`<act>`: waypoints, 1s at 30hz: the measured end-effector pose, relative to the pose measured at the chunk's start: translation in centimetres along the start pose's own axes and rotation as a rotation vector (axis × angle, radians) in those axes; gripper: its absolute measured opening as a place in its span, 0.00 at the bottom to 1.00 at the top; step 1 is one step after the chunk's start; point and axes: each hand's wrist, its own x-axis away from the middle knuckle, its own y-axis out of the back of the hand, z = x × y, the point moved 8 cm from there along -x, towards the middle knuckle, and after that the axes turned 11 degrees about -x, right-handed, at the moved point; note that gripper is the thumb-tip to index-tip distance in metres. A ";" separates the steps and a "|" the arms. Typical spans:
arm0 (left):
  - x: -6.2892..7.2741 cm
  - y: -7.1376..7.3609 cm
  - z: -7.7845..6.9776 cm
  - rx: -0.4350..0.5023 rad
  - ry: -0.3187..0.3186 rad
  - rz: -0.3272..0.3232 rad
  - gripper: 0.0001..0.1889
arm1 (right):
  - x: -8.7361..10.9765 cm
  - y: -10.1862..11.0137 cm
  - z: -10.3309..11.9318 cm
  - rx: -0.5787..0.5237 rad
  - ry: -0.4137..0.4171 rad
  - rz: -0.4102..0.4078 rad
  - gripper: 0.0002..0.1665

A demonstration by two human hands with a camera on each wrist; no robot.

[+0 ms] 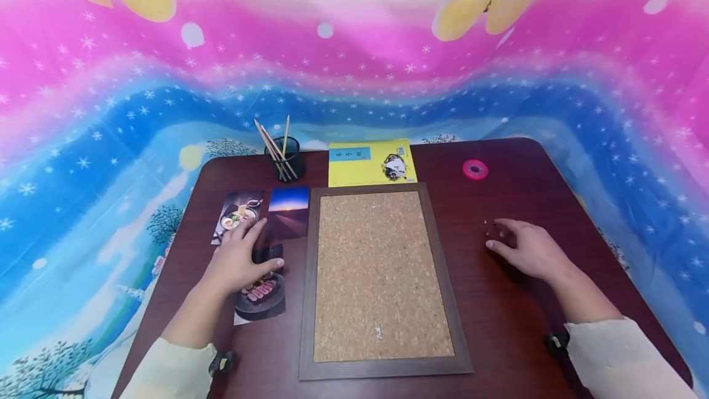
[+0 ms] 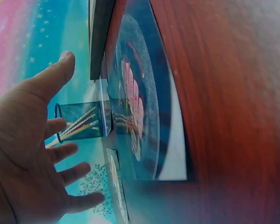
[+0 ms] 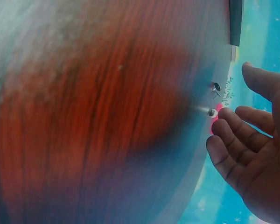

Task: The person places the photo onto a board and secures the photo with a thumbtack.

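Observation:
My left hand (image 1: 235, 263) hovers with spread, relaxed fingers over photo cards at the left of the table. Under or beside it lie a noodle-bowl photo (image 1: 244, 205), a sunset road photo (image 1: 289, 211) and a sliced-meat photo (image 2: 135, 98), partly covered by the hand in the head view. Nothing is in its grasp in the left wrist view. On the right, my right hand (image 1: 528, 250) is held loosely bent beside small metal tacks (image 3: 216, 87) on the tabletop; no hold on them shows. Between the hands lies a framed cork board (image 1: 382, 276).
A black mesh cup (image 1: 290, 162) of pencils stands at the back left. Behind the board lies a yellow booklet (image 1: 360, 171). A round pink object (image 1: 475, 169) sits at the back right. Patterned cloth (image 1: 343, 66) hangs around the dark red table (image 1: 498, 325).

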 end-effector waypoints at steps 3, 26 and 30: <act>0.4 -0.3 0.4 0.019 -0.003 0.007 0.53 | -0.1 -0.1 0.2 -0.001 0.002 -0.001 0.38; 2.7 -1.5 1.5 0.036 -0.069 0.084 0.56 | -1.8 -1.2 -0.1 -0.040 -0.031 0.066 0.22; 3.0 -1.7 1.4 0.042 -0.090 0.099 0.57 | -2.0 -1.5 -0.4 -0.037 -0.048 0.070 0.22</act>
